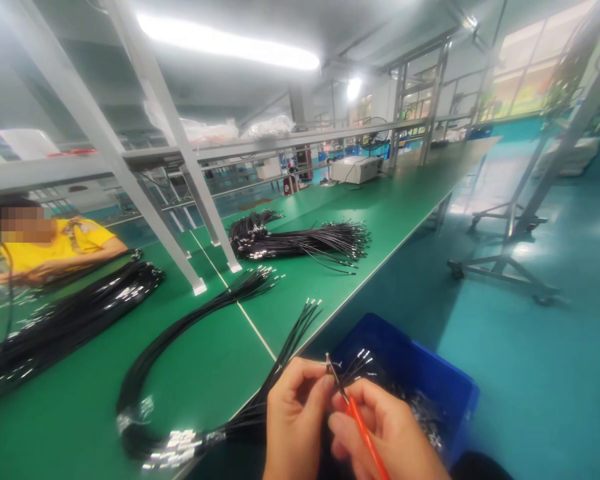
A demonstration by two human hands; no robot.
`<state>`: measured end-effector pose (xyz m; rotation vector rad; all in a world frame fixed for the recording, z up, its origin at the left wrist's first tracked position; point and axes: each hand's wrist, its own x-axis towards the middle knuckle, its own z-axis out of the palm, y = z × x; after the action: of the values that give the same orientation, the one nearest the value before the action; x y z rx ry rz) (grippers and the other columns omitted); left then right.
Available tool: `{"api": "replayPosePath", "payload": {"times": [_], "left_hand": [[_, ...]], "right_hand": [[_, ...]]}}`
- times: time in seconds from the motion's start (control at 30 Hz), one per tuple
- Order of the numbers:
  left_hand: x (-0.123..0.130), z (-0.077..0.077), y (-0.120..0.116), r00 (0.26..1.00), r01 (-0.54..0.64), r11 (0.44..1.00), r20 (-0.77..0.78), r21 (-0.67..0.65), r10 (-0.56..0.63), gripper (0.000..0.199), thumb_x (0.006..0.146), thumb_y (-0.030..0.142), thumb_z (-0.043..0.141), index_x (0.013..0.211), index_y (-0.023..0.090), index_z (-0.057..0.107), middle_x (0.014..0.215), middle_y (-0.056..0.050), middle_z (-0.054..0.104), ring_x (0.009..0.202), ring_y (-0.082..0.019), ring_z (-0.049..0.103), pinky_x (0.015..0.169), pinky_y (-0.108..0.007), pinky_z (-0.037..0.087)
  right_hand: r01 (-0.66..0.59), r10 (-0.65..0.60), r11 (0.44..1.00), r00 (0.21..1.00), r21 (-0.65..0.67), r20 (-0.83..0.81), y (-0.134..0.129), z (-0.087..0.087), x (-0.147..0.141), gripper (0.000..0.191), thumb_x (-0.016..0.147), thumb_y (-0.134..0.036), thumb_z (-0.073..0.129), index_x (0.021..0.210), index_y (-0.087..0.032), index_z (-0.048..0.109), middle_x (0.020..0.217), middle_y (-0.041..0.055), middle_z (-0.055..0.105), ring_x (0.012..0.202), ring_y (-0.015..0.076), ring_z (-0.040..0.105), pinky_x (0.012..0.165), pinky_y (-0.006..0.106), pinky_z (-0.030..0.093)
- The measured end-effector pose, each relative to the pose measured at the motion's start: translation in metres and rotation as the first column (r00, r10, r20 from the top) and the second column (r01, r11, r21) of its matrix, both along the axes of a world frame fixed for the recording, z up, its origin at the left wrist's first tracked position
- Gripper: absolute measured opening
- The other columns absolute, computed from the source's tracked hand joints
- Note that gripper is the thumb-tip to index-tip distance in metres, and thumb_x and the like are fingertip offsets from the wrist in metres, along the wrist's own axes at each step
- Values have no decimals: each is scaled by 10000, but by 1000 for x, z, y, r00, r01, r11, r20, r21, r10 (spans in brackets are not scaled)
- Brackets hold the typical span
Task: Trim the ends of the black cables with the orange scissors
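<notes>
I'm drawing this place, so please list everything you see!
Table: one, green, left and centre
Cable bundles: at least three, black, on table
Bin: one, blue, lower right
Small pieces: uncountable, silvery, in bin
Tool: one, red handle, bottom centre
Co-worker: one, yellow top, far left
Box: one, white, far along table
Shelf: at least one, grey, over table
Wheeled stand: one, grey, right
Lights: at least two, white, overhead
Window: one, pale, upper right
Floor: teal, right
Left hand: one, bare, bottom centre, pinching thin piece
Right hand: one, bare, bottom centre, around tool

Left hand (296, 415) is pinched and right hand (383, 427) curled inward, the 2 close together.
</notes>
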<state>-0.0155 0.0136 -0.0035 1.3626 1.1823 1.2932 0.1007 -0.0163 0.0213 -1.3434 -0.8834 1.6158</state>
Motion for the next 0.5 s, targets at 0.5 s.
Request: {"api": "replayPosePath", "payload": {"times": [0.5], "left_hand": [[2, 1, 3, 998, -44, 999, 43, -15, 44, 95, 731, 249, 675, 677, 171, 674, 602, 12, 606, 526, -129, 547, 510, -211, 459]], "right_hand": [[-15, 15, 997, 1000, 73, 1, -3, -12, 9, 216, 647, -328, 671, 711, -210, 502, 451, -87, 510, 357, 54, 390, 339, 162, 237]]}}
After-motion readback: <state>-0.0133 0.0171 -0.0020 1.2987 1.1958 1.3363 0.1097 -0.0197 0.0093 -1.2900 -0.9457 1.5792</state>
